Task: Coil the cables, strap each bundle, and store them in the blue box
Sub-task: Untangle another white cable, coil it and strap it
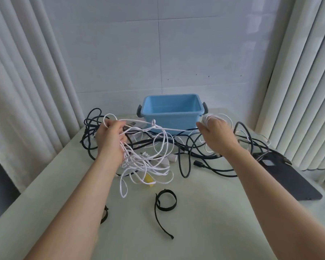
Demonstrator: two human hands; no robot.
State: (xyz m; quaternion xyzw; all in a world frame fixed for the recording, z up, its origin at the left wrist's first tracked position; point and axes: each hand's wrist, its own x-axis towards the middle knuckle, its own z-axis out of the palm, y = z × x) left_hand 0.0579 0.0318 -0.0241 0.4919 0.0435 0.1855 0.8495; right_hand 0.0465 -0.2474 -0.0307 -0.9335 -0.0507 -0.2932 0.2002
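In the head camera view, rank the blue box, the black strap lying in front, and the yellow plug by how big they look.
1. blue box, largest even though it sits farthest away
2. black strap
3. yellow plug, clearly the smallest

White cable (154, 162): tangled, uncoiled. One span runs taut between the left hand (111, 136) and the right hand (216, 134); several turns are wound round the right fingers (209, 119). Loose loops hang from the left hand onto the tabletop.

Black cables (186, 147): uncoiled, sprawled across the tabletop in front of the box and under the white cable.

Blue box (172, 117): upright, open-topped, grey handles at both ends, behind the cables.

Black strap (165, 203): unfastened loop with a long tail, flat, nearest the viewer. Second strap (104, 214): partly hidden by the left forearm.
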